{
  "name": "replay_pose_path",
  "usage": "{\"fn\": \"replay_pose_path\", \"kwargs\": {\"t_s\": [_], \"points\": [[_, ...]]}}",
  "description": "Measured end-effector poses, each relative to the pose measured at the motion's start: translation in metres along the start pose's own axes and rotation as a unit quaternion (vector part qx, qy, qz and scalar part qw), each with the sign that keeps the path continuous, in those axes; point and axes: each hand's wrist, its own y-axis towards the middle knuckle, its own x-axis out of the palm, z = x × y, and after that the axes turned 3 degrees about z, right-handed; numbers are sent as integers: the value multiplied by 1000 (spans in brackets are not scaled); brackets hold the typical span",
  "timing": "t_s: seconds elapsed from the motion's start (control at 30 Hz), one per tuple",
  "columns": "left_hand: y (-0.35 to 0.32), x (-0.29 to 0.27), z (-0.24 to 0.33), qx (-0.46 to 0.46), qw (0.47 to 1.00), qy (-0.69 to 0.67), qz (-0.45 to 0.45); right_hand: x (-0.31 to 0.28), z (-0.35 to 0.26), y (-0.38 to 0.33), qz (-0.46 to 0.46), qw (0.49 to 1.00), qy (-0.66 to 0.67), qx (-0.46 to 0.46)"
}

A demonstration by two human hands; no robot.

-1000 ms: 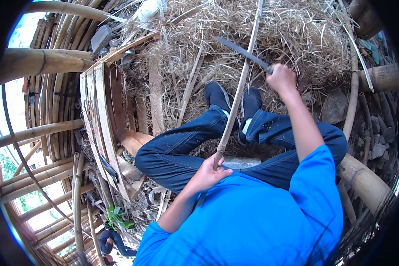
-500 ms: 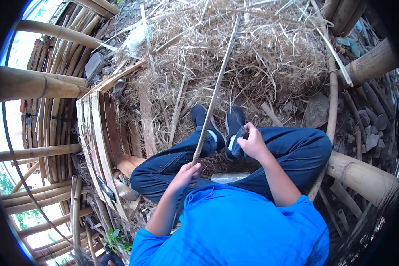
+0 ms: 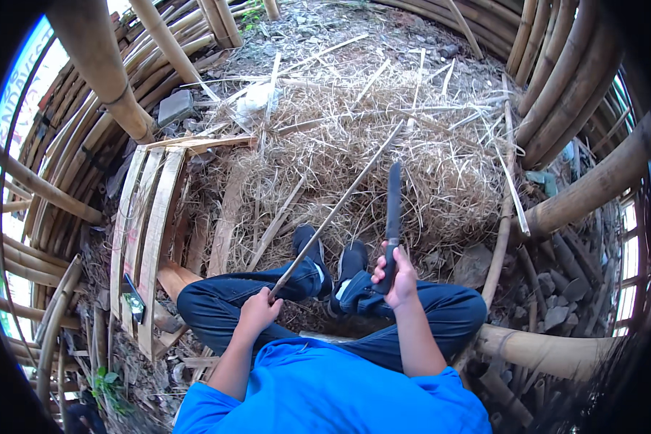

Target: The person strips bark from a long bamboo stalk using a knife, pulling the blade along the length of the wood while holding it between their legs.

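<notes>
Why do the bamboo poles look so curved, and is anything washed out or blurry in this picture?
Head view: the fisheye lens bows the thick bamboo poles toward the rim, with black corners. Daylight blows out white at the left edge; the middle is evenly lit, without hard shadows. The long dark knife in the right hand and the thin bamboo strip in the left hand look sharp.

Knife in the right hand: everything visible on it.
The knife has a long, dark, straight blade, flat and narrow, apparently metal, with a dark handle. It stands nearly upright in the picture, tip pointing away from the person over the straw pile. The right hand wraps the handle. The blade touches nothing visible, and runs clear of the bamboo strip.
</notes>
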Motion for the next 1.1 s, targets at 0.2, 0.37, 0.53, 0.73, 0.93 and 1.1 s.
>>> {"fn": "replay_pose_path", "kwargs": {"t_s": [0.2,0.37,0.53,0.73,0.93,1.1], "points": [[12,-1,-4,-16,998,-51,-28,-18,43,-8,28,995,3,101],[22,14,-12,12,989,-122,-83,-13,51,-9,41,986,-136,88],[14,22,-8,96,982,-148,-71,-8,28,23,31,915,-389,-104],[-20,-3,12,93,989,-112,-16,3,26,31,-19,762,-618,-192],[-28,-15,11,115,989,-97,13,21,36,7,-72,674,-698,-232],[-33,-24,17,108,991,-78,26,28,29,22,-2,665,-693,-279]]}}
